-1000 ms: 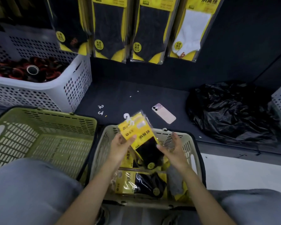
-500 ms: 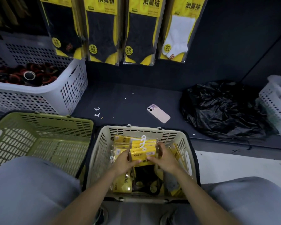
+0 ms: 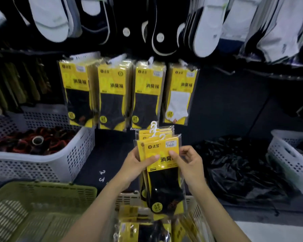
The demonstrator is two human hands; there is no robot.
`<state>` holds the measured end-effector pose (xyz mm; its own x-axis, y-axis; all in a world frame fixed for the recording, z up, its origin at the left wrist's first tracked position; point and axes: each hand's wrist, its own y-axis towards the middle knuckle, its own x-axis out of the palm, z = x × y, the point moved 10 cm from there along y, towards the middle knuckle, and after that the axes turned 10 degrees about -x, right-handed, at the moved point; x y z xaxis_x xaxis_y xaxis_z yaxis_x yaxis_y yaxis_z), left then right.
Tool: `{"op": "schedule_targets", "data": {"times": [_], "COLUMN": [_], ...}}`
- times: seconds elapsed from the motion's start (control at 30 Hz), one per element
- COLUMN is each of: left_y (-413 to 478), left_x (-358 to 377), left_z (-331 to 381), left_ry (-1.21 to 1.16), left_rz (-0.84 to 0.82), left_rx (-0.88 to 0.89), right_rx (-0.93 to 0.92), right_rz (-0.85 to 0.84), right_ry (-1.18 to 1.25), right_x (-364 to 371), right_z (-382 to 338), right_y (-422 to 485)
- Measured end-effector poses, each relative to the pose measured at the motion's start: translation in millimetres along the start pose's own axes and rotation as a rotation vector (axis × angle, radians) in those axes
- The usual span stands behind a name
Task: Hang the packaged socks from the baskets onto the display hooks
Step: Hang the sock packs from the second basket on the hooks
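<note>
A stack of yellow sock packs [image 3: 162, 151] with white plastic hangers on top is held upright above the beige basket [image 3: 128, 199]. My left hand [image 3: 138, 163] grips the stack's left edge with its thumb across the front. My right hand [image 3: 187, 163] pinches the front pack from the right. More yellow packs [image 3: 129, 229] lie in the basket below. Four rows of the same packs [image 3: 131, 95] hang on display hooks just above and behind the held stack.
An olive basket [image 3: 38, 194] sits at the lower left and a white basket [image 3: 42, 163] of dark red items behind it. A black plastic bag [image 3: 238, 168] and another white basket [image 3: 287, 154] lie to the right. Loose socks [image 3: 205, 32] hang overhead.
Both hands have lifted a stack of sock packs out of the beige basket and up toward the hanging rows. The view has tilted upward, and the phone is hidden.
</note>
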<state>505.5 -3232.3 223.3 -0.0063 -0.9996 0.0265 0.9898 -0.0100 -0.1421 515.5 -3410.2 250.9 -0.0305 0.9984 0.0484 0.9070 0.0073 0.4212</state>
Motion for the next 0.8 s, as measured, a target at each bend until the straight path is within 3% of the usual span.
{"op": "schedule_targets", "data": {"times": [0.1, 0.37, 0.53, 0.8], "left_y": [8, 29, 46, 61], "left_x": [-7, -5, -43, -65], "left_z": [33, 104, 140, 163], "left_ry": [-0.029, 0.051, 0.11, 0.238], "left_rz": [0.094, 0.073, 0.278, 0.393], "left_rx": [0.042, 0.125, 0.187, 0.22], "right_rx": [-0.025, -0.034, -0.046, -0.119], "right_rz": [-0.024, 0.054, 0.185, 0.228], "right_ry": [0.038, 0.072, 0.015, -0.093], "right_x": [5, -21, -57, -70], "right_z": [-26, -54, -61, -76], "right_y": [21, 76, 113, 175]}}
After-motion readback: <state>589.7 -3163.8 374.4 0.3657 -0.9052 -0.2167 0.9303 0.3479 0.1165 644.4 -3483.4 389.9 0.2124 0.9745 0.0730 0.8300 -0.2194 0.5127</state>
